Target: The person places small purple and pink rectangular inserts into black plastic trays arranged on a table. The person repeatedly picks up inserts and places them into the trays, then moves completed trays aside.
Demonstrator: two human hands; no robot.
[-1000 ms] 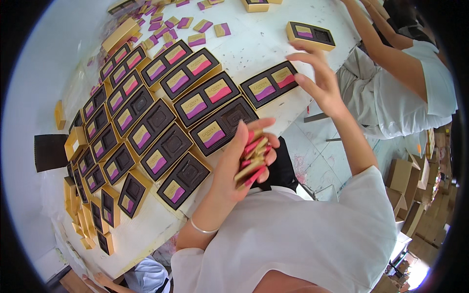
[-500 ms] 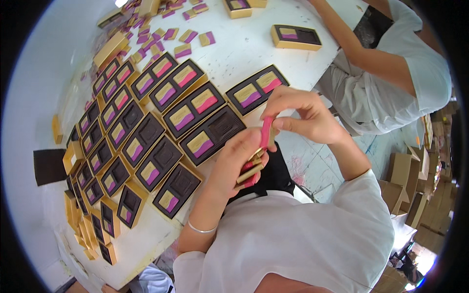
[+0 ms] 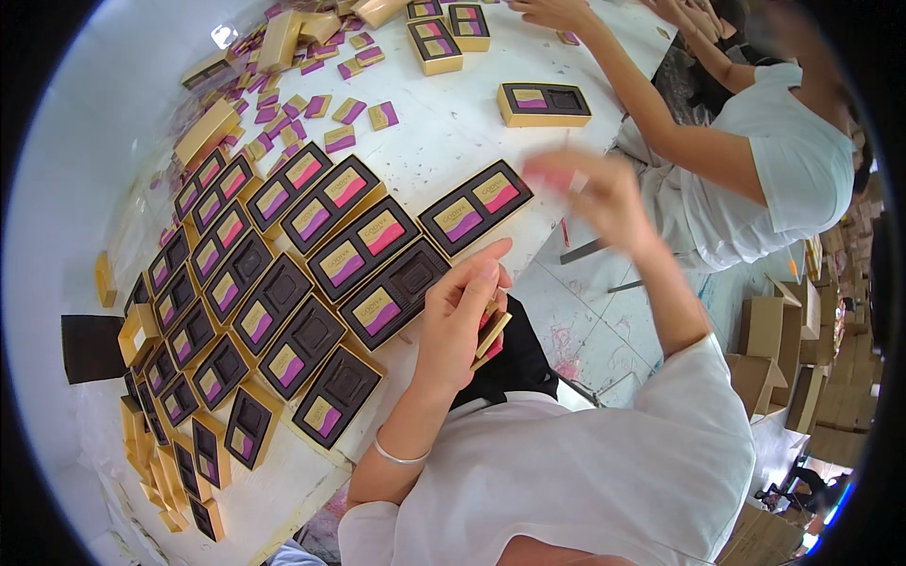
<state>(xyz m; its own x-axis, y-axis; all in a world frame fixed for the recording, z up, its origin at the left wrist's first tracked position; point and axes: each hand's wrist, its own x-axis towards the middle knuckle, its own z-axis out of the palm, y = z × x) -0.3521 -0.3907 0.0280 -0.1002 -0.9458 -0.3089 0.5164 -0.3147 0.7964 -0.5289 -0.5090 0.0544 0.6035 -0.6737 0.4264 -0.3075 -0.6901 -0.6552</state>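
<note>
My left hand [image 3: 455,325] is closed around a few small gold and pink packets [image 3: 491,338], by the table's near edge. Raised to the right, my right hand [image 3: 609,198] is smeared by motion, with a pink packet [image 3: 549,176] at its fingertips. Nearest to both hands are a gold box with a black tray [image 3: 475,209] holding one purple and one pink packet, and a box [image 3: 396,292] with a purple packet and an unfilled right compartment. Beyond these, rows of similar boxes [image 3: 307,344] run leftward, many with only a purple packet.
Loose purple and gold packets [image 3: 340,139] are scattered over the far table. A single box [image 3: 545,104] stands apart, and a few more [image 3: 436,45] stand farther back. A co-worker's arm [image 3: 651,113] reaches over the right side. Cardboard boxes [image 3: 774,344] are stacked on the floor at right.
My right hand has moved away from my left hand, up and right, taking a pink packet from those it holds. The left hand keeps the others.
</note>
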